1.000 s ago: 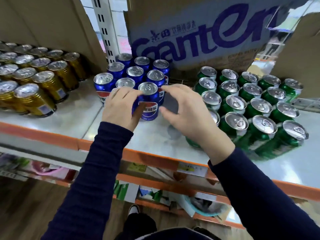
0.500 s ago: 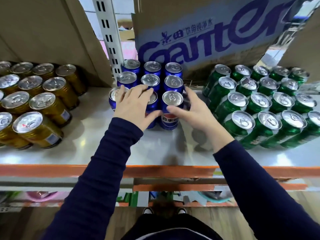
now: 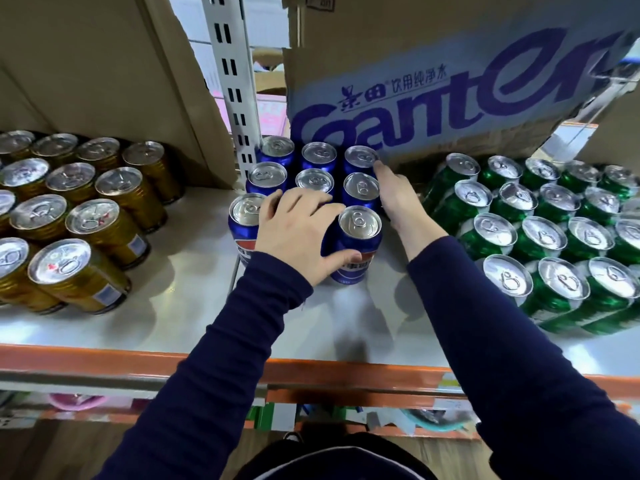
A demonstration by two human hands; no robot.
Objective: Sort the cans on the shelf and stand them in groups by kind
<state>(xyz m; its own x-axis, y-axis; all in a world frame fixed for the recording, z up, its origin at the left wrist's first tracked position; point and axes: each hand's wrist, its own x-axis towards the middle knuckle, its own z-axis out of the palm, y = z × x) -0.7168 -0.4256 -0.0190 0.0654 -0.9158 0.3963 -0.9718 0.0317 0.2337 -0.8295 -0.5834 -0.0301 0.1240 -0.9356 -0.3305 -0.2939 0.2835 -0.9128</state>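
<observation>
Left hand (image 3: 298, 233) lies spread over the front middle of the blue cans (image 3: 313, 180), fingers loose and nearly straight, thumb against the side of the front right blue can (image 3: 360, 233); it clasps nothing that I can see; right hand (image 3: 396, 199) lies flat along the block's right flank, fingers straight, one tip touching the back can; my reading: both press the block square

Left of shelf (image 3: 173, 327): gold cans (image 3: 81, 220), walls seemingly ribbed, upright in packed rows, well apart from the blue; centre: blue cans in three rows, smooth glossy walls, dull silver pull-tab lids, set just before a printed cardboard box (image 3: 450, 81); right: green cans (image 3: 554, 237), shiny, close-packed, near the right wrist; shelf top pale, smooth, faintly reflective, orange front edge; kinds stand apart, so sorting looks nearly done
</observation>
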